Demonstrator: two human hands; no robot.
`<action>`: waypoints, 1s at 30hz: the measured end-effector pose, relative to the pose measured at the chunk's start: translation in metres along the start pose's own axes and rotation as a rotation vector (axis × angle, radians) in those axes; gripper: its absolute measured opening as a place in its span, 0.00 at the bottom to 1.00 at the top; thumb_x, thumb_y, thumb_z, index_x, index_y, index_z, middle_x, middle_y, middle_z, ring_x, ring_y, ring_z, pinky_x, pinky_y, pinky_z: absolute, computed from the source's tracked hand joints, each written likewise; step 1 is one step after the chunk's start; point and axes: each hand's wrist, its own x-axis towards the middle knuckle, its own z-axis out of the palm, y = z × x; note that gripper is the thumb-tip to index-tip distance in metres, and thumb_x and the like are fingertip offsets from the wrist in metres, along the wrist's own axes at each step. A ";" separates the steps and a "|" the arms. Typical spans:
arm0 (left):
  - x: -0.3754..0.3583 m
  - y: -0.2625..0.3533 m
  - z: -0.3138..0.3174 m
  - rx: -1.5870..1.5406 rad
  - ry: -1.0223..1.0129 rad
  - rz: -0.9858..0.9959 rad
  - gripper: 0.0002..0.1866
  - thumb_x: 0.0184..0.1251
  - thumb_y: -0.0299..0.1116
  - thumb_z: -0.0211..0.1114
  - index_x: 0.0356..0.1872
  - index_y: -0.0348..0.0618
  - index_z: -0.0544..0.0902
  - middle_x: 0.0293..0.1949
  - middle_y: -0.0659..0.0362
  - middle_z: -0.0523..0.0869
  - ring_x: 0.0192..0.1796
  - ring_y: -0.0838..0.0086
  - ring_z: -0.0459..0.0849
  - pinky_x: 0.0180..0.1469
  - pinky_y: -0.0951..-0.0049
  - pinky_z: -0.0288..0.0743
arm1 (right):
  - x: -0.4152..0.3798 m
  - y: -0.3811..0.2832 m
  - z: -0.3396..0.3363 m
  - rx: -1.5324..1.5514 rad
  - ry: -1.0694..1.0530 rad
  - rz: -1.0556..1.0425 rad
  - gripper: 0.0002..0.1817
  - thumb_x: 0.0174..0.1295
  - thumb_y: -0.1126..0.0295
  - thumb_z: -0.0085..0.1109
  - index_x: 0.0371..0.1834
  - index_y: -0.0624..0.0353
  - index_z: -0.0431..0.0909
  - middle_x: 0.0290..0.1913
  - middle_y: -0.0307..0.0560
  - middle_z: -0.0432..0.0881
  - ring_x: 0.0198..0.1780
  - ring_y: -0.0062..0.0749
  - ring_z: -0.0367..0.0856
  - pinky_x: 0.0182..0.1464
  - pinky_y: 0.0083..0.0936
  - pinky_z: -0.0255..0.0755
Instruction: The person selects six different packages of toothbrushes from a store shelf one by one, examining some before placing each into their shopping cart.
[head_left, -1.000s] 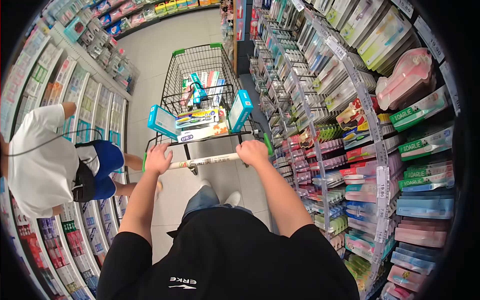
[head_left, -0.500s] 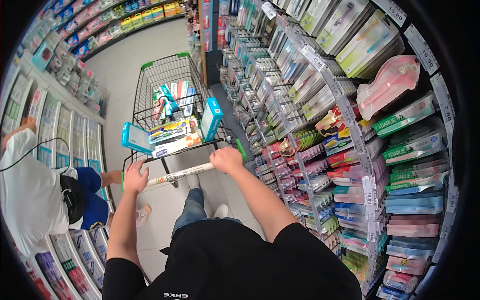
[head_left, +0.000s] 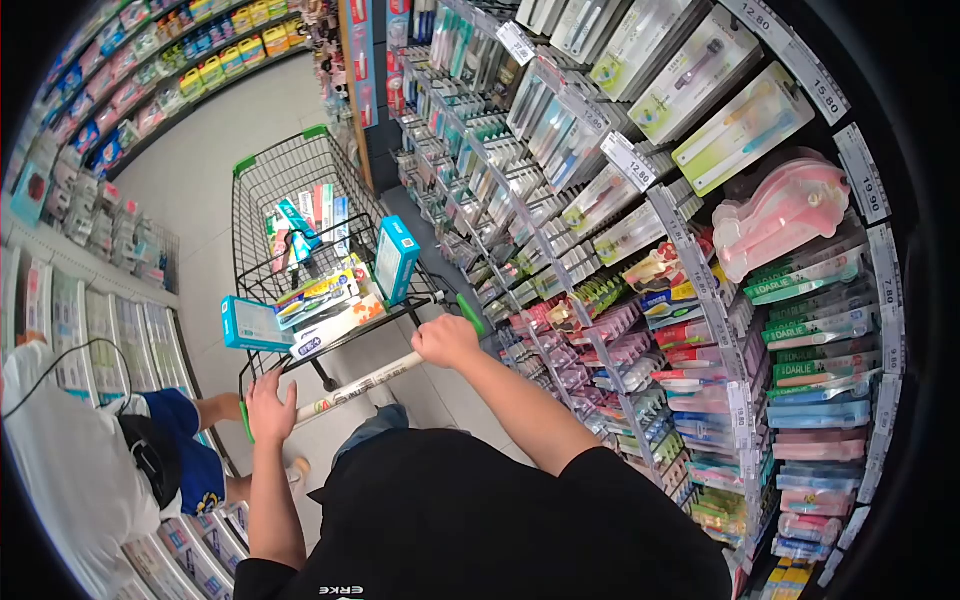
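Note:
A shopping cart handle point(head_left: 362, 387), a white bar with printing, runs between my hands. My right hand point(head_left: 447, 341) is wrapped round its right end, beside a green corner piece. At the left end, my left hand point(head_left: 270, 405) lies over the bar, fingers forward and partly curled, thumb along the side. Ahead is the black wire shopping cart point(head_left: 250, 225) with green corners. One blue box point(head_left: 255, 325) sits at its near left and another blue box point(head_left: 397, 260) stands at its near right. Packaged toothbrushes point(head_left: 322, 290) and a white carton point(head_left: 338, 328) lie between them.
On the right, a close rack holds hanging toothbrush packs point(head_left: 700, 75), green DARLIE packs point(head_left: 805, 275) and price tags. A person in a white shirt point(head_left: 75, 430) stands close on the left by low shelves. Curved shelves point(head_left: 200, 75) with colourful bottles stand at the far end.
In the view, the cart has shifted left and slightly down, and its handle slants more. The person at left appears lower. Both hands stay on the handle.

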 end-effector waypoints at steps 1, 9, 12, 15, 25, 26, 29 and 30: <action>0.003 -0.001 -0.002 0.014 0.005 -0.011 0.27 0.77 0.49 0.62 0.69 0.46 0.82 0.69 0.48 0.84 0.75 0.57 0.77 0.85 0.52 0.56 | 0.002 -0.001 0.000 0.007 0.003 -0.012 0.27 0.72 0.51 0.48 0.33 0.59 0.93 0.40 0.58 0.93 0.47 0.54 0.92 0.52 0.50 0.84; 0.042 -0.009 -0.010 0.092 -0.066 0.076 0.27 0.78 0.53 0.62 0.66 0.44 0.81 0.64 0.47 0.86 0.72 0.55 0.79 0.81 0.50 0.59 | 0.027 -0.008 -0.009 0.025 0.000 0.031 0.26 0.71 0.52 0.49 0.32 0.58 0.92 0.38 0.56 0.92 0.45 0.54 0.92 0.49 0.51 0.84; 0.072 0.003 -0.012 0.166 -0.147 -0.001 0.29 0.80 0.59 0.58 0.57 0.41 0.86 0.54 0.44 0.90 0.63 0.51 0.86 0.74 0.47 0.68 | 0.035 -0.007 -0.003 0.020 0.046 0.022 0.25 0.70 0.52 0.50 0.32 0.58 0.93 0.37 0.55 0.92 0.45 0.53 0.92 0.48 0.51 0.84; 0.106 0.016 0.003 0.229 -0.254 0.065 0.33 0.82 0.64 0.53 0.48 0.39 0.89 0.45 0.42 0.92 0.54 0.47 0.90 0.65 0.46 0.76 | 0.043 -0.007 -0.003 0.025 0.058 0.018 0.24 0.69 0.53 0.51 0.31 0.57 0.93 0.37 0.55 0.92 0.45 0.53 0.92 0.48 0.51 0.84; 0.187 0.040 0.039 0.036 -0.605 0.097 0.44 0.84 0.67 0.40 0.26 0.44 0.93 0.24 0.52 0.91 0.36 0.56 0.93 0.50 0.55 0.84 | 0.058 -0.011 -0.005 0.038 0.113 0.024 0.23 0.68 0.53 0.53 0.26 0.54 0.91 0.33 0.52 0.92 0.42 0.51 0.91 0.44 0.49 0.83; 0.191 0.035 0.043 -0.012 -0.602 0.104 0.45 0.85 0.67 0.41 0.22 0.44 0.92 0.17 0.58 0.87 0.32 0.62 0.92 0.47 0.58 0.84 | 0.059 -0.010 -0.004 0.031 0.134 0.004 0.23 0.67 0.53 0.53 0.24 0.54 0.91 0.32 0.52 0.91 0.41 0.51 0.91 0.43 0.49 0.83; 0.186 0.029 0.051 -0.042 -0.467 0.112 0.44 0.85 0.66 0.41 0.22 0.43 0.91 0.19 0.54 0.88 0.32 0.57 0.92 0.46 0.56 0.84 | 0.067 -0.008 0.005 0.053 0.144 0.012 0.23 0.66 0.53 0.54 0.23 0.55 0.90 0.31 0.52 0.91 0.41 0.51 0.91 0.43 0.48 0.83; 0.183 0.021 0.061 0.023 -0.339 0.206 0.42 0.87 0.62 0.42 0.24 0.40 0.91 0.22 0.47 0.89 0.33 0.49 0.92 0.45 0.50 0.84 | 0.069 -0.007 0.006 0.043 0.149 -0.004 0.23 0.66 0.52 0.54 0.24 0.54 0.91 0.31 0.53 0.91 0.40 0.51 0.92 0.44 0.47 0.83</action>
